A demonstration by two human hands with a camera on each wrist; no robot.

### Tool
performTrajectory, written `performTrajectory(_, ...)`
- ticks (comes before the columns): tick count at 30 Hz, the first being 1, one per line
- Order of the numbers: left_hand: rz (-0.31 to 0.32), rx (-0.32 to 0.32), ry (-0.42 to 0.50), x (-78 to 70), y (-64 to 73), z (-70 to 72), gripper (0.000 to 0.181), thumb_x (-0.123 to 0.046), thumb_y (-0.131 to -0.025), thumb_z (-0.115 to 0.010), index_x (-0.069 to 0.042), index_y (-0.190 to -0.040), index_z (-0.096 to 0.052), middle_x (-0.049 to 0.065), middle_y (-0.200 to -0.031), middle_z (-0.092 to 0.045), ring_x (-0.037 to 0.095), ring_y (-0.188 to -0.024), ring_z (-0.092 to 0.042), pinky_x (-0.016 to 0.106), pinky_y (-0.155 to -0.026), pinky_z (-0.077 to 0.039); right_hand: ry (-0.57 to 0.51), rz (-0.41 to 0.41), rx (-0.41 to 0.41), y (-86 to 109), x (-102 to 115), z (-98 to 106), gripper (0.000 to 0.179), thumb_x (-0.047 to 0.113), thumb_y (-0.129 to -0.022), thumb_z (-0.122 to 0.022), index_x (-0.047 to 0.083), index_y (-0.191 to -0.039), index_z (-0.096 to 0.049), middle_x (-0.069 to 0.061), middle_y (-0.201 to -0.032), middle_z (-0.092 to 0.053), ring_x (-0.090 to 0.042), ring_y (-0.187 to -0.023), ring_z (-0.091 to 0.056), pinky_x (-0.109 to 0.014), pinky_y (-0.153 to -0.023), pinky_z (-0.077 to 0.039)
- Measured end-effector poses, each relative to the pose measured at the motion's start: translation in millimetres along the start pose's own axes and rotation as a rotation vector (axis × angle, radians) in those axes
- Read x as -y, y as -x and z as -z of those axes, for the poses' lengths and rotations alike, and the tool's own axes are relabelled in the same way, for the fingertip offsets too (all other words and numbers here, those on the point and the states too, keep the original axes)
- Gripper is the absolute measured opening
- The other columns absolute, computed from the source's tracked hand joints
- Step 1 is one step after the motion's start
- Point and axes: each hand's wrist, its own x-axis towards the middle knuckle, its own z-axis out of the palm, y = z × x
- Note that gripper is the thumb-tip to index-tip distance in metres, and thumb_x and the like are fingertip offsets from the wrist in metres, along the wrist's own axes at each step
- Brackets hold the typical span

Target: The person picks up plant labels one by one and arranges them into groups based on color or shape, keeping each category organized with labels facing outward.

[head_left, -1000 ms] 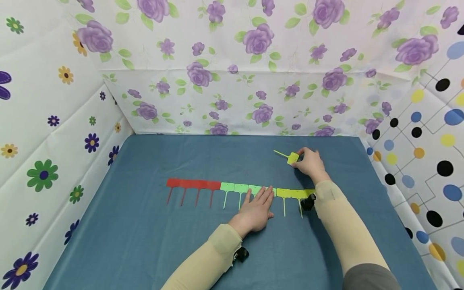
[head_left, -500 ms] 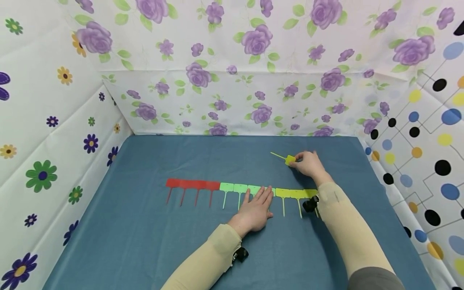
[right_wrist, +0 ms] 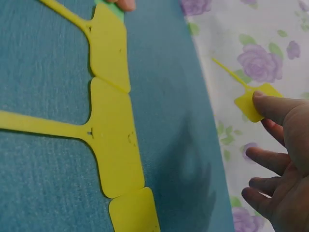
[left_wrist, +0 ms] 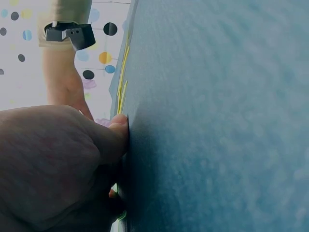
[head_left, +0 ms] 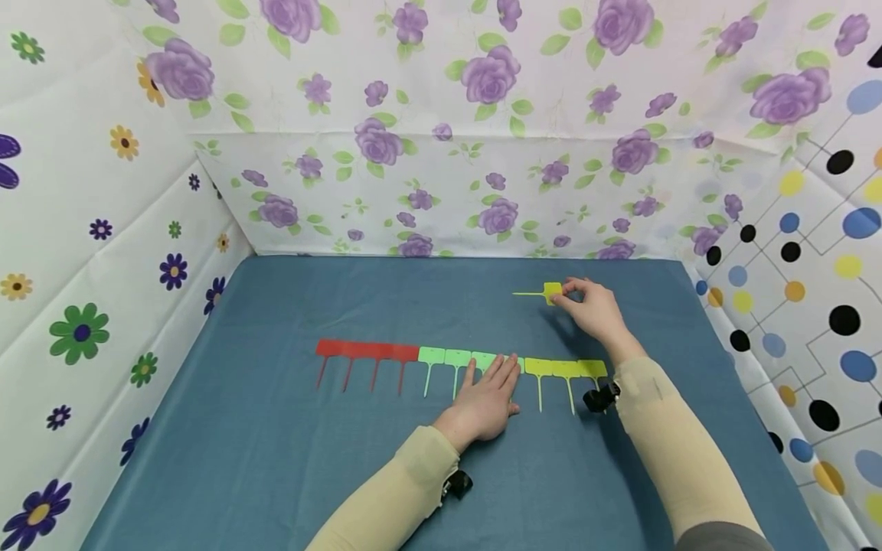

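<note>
Between thumb and fingertip, my right hand [head_left: 596, 312] pinches a yellow plastic tag [head_left: 550, 288] with a thin stem pointing left. In the right wrist view, the thumb lies over the held tag's flat head [right_wrist: 247, 105]; the other fingers are spread. My left hand [head_left: 481, 404] rests flat with straight fingers on the green tags [head_left: 458, 357], partly hiding some of them. Three yellow tags [head_left: 566, 368] lie side by side to its right, stems toward me. Several red tags [head_left: 367, 350] continue the same row on the left.
A blue cloth [head_left: 276, 459] covers the table. Behind it rises a wall of purple-flowered fabric [head_left: 441, 191], with patterned fabric on both sides. A black wrist camera [head_left: 602, 397] under the right forearm overlaps the row's right end.
The right hand has turned the held yellow tag so its stem, slanted before, now lies level, and the tag has shifted slightly left and away. The left hand has stayed put.
</note>
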Motion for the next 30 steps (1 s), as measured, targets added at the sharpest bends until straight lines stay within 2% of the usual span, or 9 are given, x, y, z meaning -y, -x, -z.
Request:
performTrajectory(3,0.000,-0.004,0.005,0.6,0.1,0.4,0.072,-0.044,-0.114,-0.049,-0.018,-0.174,-0.018,-0.003,-0.181,-0.005,0.017,-0.165,-0.003,0.058,-0.132,-0.006,-0.034,-0.014,-0.027,5.0,2,3,0.043,0.052,-0.101,-0.074,0.009,-0.103,-0.074,-0.019,-0.157,-0.055,-0.045,-0.155,-0.035,-0.070,-0.119,-0.035)
performTrajectory(7,-0.001,-0.004,0.008,1.4,0.1,-0.4,0.072,-0.044,-0.114,-0.048,-0.019,-0.174,-0.017,-0.003,-0.181,-0.004,0.017,-0.165,-0.002,0.058,-0.132,-0.005,-0.042,-0.035,-0.050,14.9,2,7,0.050,0.058,-0.097,-0.076,0.009,-0.100,-0.077,-0.015,-0.154,-0.059,-0.044,-0.144,-0.049,-0.062,-0.101,-0.053)
performTrajectory(10,-0.002,-0.002,0.011,1.6,0.0,-1.0,0.072,-0.044,-0.114,-0.048,-0.019,-0.174,-0.017,-0.003,-0.181,-0.004,0.017,-0.165,-0.002,0.057,-0.132,-0.005,-0.024,-0.052,-0.060,23.9,-3,11,0.053,0.061,-0.094,-0.078,0.008,-0.100,-0.081,-0.014,-0.154,-0.060,-0.044,-0.136,-0.056,-0.055,-0.088,-0.057)
performTrajectory(13,-0.002,0.003,0.013,1.5,-0.4,-0.9,0.072,-0.045,-0.114,-0.047,-0.019,-0.174,-0.017,-0.004,-0.181,-0.003,0.017,-0.165,-0.001,0.058,-0.132,-0.004,-0.021,-0.061,-0.073,32.5,-9,16,0.053,0.060,-0.093,-0.079,0.008,-0.103,-0.083,-0.013,-0.155,-0.059,-0.045,-0.136,-0.057,-0.052,-0.085,-0.059)
performTrajectory(17,-0.003,0.016,0.024,0.9,-1.2,-0.1,0.073,-0.045,-0.114,-0.047,-0.020,-0.174,-0.015,-0.004,-0.181,-0.001,0.017,-0.165,0.001,0.059,-0.132,-0.002,-0.084,-0.067,-0.086,44.0,-16,24,0.052,0.057,-0.098,-0.074,0.008,-0.111,-0.082,-0.012,-0.157,-0.057,-0.045,-0.139,-0.055,-0.058,-0.096,-0.058)
performTrajectory(20,-0.004,0.017,0.022,0.5,-1.5,-0.2,0.072,-0.044,-0.114,-0.047,-0.020,-0.174,-0.015,-0.004,-0.181,-0.001,0.017,-0.165,0.001,0.059,-0.132,-0.002,-0.165,-0.076,-0.091,53.1,-20,29,0.055,0.057,-0.102,-0.068,0.006,-0.119,-0.076,-0.013,-0.159,-0.055,-0.043,-0.144,-0.051,-0.062,-0.108,-0.051)
performTrajectory(23,-0.002,0.010,0.010,0.3,-1.0,-0.2,0.072,-0.045,-0.114,-0.047,-0.020,-0.174,-0.016,-0.004,-0.181,-0.002,0.016,-0.165,0.000,0.059,-0.132,-0.004,-0.225,-0.080,-0.096,61.5,-23,34,0.056,0.055,-0.106,-0.063,0.003,-0.126,-0.068,-0.018,-0.160,-0.052,-0.043,-0.150,-0.044,-0.063,-0.114,-0.045)
performTrajectory(26,0.001,0.008,0.005,0.8,-0.4,-0.5,0.072,-0.044,-0.114,-0.047,-0.020,-0.174,-0.016,-0.004,-0.181,-0.002,0.016,-0.165,0.000,0.058,-0.132,-0.004,-0.247,-0.093,-0.097,68.8,-28,39,0.055,0.051,-0.110,-0.057,0.000,-0.129,-0.063,-0.022,-0.161,-0.049,-0.044,-0.152,-0.040,-0.064,-0.115,-0.043)
performTrajectory(30,-0.001,0.012,-0.001,1.3,-0.2,-0.8,0.072,-0.044,-0.114,-0.046,-0.020,-0.174,-0.015,-0.004,-0.181,-0.002,0.016,-0.165,0.000,0.058,-0.132,-0.004,-0.255,-0.106,-0.092,77.6,-37,46,0.057,0.052,-0.112,-0.051,-0.002,-0.126,-0.060,-0.020,-0.163,-0.047,-0.044,-0.152,-0.039,-0.060,-0.111,-0.044)
